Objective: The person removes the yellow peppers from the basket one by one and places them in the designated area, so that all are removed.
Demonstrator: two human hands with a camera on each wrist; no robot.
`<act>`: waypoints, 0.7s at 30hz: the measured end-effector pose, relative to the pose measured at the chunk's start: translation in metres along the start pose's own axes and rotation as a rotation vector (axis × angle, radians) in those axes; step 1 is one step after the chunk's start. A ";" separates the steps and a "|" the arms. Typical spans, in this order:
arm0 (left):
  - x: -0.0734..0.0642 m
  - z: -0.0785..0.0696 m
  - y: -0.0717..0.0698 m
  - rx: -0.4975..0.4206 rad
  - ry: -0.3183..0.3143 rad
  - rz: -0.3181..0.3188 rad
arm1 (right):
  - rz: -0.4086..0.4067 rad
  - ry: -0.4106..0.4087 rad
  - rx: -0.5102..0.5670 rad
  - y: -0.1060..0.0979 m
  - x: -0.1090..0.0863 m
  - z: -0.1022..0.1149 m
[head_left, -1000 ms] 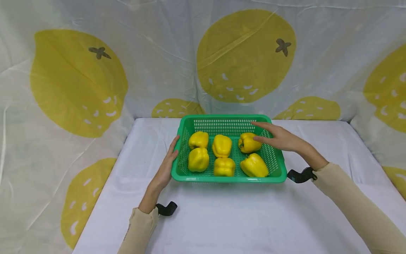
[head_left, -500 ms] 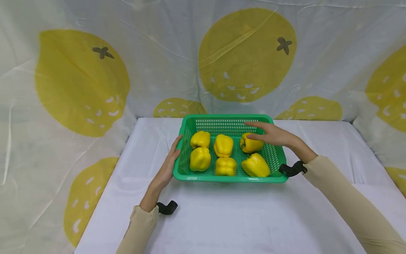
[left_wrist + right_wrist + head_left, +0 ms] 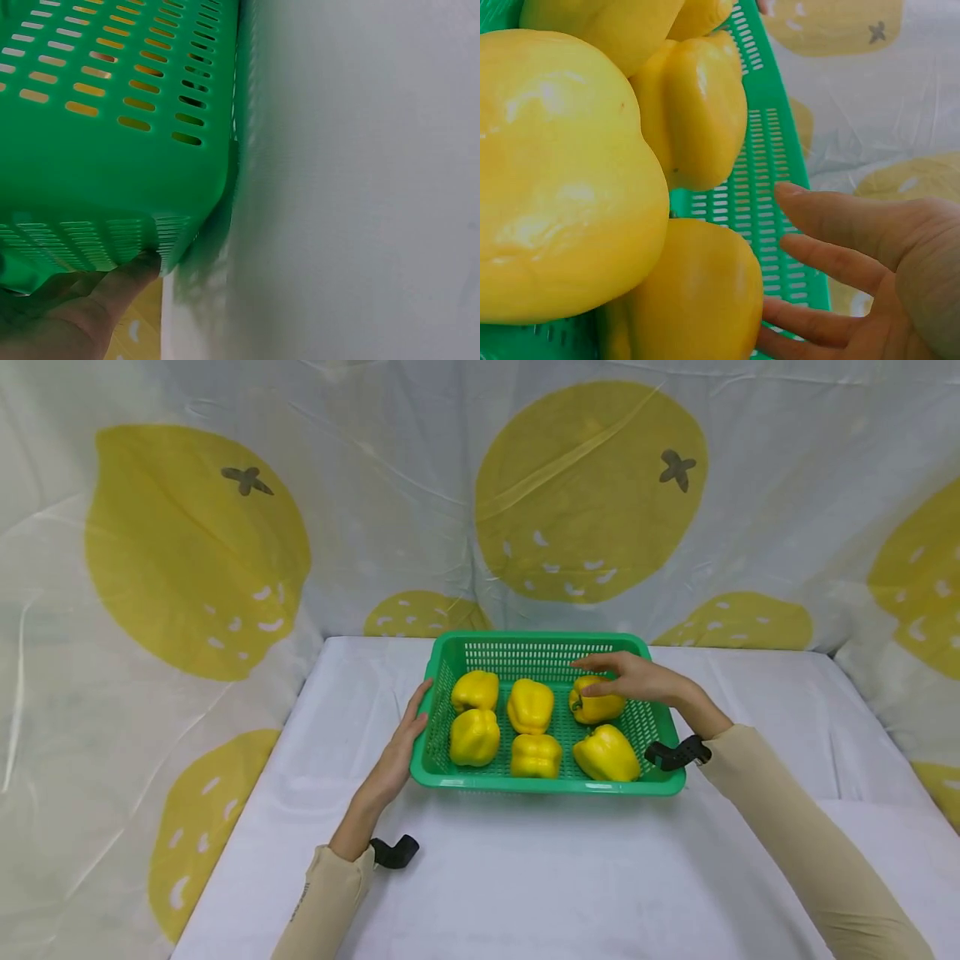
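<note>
A green plastic basket [image 3: 540,786] holds several yellow bell peppers. My left hand [image 3: 393,756] lies along the basket's left side with its fingers extended; the left wrist view shows a finger [image 3: 124,289] against the slotted green wall [image 3: 112,176]. Over the back right corner reaches my right hand [image 3: 637,678], thumb and fingers spread apart around the back right bell pepper [image 3: 602,708]. In the right wrist view its lower fingertips [image 3: 776,309] are right at that pepper's side. The front right bell pepper [image 3: 562,172] looms large there.
The basket stands on a white-covered table [image 3: 540,877]. Other bell peppers [image 3: 530,706] fill its middle and left side. Behind rises a pale curtain [image 3: 420,468] with yellow lemon prints. A black wrist mount [image 3: 678,753] overlaps the basket's right rim.
My right hand has moved left and in over the back right bell pepper, its arm following. The left hand keeps its place at the basket's side, and the peppers lie as before.
</note>
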State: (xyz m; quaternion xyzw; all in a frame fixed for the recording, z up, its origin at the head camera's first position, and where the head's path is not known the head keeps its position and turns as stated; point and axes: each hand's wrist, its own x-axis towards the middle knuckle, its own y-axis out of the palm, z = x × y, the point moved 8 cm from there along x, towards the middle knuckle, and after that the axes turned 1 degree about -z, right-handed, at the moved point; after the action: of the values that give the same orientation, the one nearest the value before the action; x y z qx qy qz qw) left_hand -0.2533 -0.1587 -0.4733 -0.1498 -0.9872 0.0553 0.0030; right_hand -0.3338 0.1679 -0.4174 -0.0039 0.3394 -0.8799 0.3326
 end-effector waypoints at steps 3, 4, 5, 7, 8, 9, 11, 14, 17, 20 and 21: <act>0.000 0.000 -0.001 0.010 0.007 -0.001 | 0.015 -0.008 0.022 0.003 0.004 -0.002; -0.001 0.000 -0.001 0.011 0.009 -0.001 | 0.020 -0.005 0.027 0.004 0.005 -0.003; -0.001 0.000 -0.001 0.011 0.010 -0.002 | 0.025 0.000 0.031 0.005 0.006 -0.004; -0.001 0.001 -0.001 0.007 0.011 -0.003 | 0.036 0.014 0.035 0.007 0.008 -0.006; -0.001 0.001 -0.001 0.006 0.012 -0.005 | 0.039 0.022 0.036 0.008 0.009 -0.008; -0.001 0.001 -0.001 0.006 0.012 -0.008 | 0.041 0.033 0.042 0.008 0.009 -0.009; -0.002 0.002 -0.001 0.005 0.010 -0.014 | 0.039 0.051 0.050 0.009 0.010 -0.010; -0.001 0.002 -0.001 0.008 0.016 -0.015 | 0.035 0.061 0.057 0.009 0.009 -0.011; 0.000 0.002 -0.001 0.008 0.022 -0.017 | 0.032 0.067 0.058 0.008 0.009 -0.013; 0.000 0.002 -0.001 0.003 0.025 -0.018 | 0.027 0.070 0.073 0.007 0.008 -0.014; 0.000 0.001 -0.001 0.001 0.025 -0.019 | 0.027 0.067 0.078 0.007 0.008 -0.014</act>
State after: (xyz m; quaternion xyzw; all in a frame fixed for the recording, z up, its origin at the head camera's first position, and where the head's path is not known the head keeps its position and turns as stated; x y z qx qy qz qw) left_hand -0.2534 -0.1602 -0.4746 -0.1412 -0.9884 0.0540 0.0160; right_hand -0.3392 0.1676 -0.4346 0.0432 0.3157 -0.8875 0.3328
